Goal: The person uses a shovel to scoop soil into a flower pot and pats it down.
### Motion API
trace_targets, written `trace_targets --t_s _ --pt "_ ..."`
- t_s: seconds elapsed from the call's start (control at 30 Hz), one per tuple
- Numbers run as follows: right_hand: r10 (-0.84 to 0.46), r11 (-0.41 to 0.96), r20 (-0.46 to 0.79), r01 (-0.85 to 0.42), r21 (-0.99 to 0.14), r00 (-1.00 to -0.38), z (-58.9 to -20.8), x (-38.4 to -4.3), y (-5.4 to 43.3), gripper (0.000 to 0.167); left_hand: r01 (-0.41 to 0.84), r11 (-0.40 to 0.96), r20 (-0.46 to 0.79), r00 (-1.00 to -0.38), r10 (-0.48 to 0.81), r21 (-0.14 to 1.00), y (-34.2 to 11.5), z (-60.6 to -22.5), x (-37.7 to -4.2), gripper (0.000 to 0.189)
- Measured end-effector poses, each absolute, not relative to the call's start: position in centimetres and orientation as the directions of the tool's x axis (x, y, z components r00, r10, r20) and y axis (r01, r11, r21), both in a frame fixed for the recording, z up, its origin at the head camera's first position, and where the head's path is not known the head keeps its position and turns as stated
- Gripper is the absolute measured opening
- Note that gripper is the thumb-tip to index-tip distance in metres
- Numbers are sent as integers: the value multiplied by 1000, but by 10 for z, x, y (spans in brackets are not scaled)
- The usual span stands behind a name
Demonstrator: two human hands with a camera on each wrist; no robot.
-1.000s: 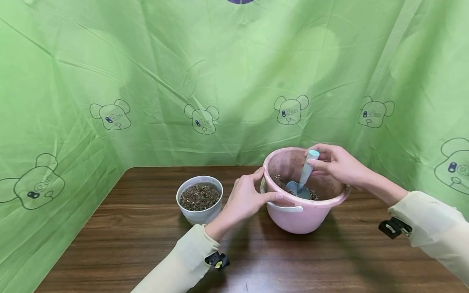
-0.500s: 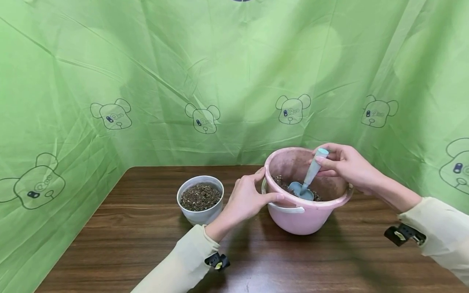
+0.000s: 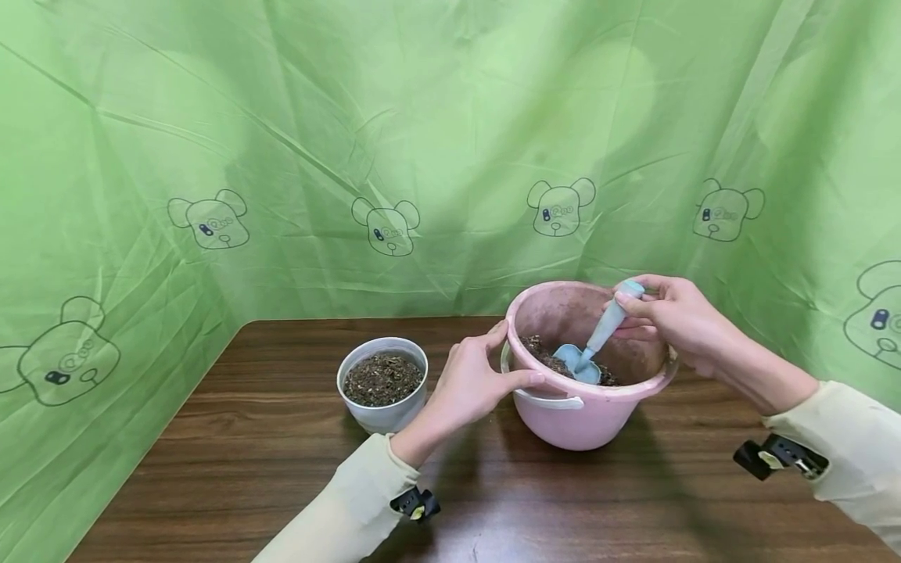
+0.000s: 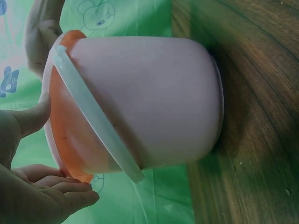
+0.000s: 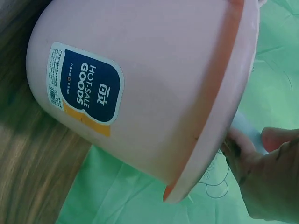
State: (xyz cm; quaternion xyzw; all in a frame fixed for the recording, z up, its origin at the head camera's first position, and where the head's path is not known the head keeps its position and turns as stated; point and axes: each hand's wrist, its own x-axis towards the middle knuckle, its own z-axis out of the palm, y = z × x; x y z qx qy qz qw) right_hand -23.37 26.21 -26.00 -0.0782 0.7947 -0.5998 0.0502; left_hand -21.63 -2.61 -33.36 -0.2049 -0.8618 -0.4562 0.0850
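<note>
A pink bucket point(image 3: 577, 418) with a white handle stands on the table, holding dark soil point(image 3: 533, 346). My left hand point(image 3: 470, 379) rests spread against the bucket's rim on its left side, thumb and fingers extended and well apart. With thumb and fingers, my right hand point(image 3: 676, 313) pinches the pale blue grip of a small trowel point(image 3: 607, 324). The trowel's blue blade is down in the bucket, touching the soil, with its handle leaning to the right. In the right wrist view, most of the trowel is hidden behind the bucket point(image 5: 154, 70).
Left of the bucket stands a pale grey pot point(image 3: 383, 418) filled nearly to the brim with dark soil point(image 3: 383, 378). Both stand on a brown wooden table point(image 3: 246, 469). A green curtain point(image 3: 450, 156) with printed bear faces encloses the table's back and sides.
My right hand has shifted to the right, tilting the trowel's handle further right while the blade stays in the bucket. My left hand and the bucket have hardly moved.
</note>
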Motion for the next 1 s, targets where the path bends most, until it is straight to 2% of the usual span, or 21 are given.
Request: trace_targets --t_s 0.47,0.8,1.0 --pt "-189 61 -62 52 -997 -980 -265 -234 272 23 440 498 331 -897 294 748 -27 -333 -216 88" --pt "-185 40 -73 67 -997 -980 -270 -239 269 27 438 505 329 -897 294 744 -28 -332 -216 90" --pt "-159 -47 -88 97 -994 -983 -270 -240 281 19 441 504 327 -896 301 743 -29 -333 -216 91"
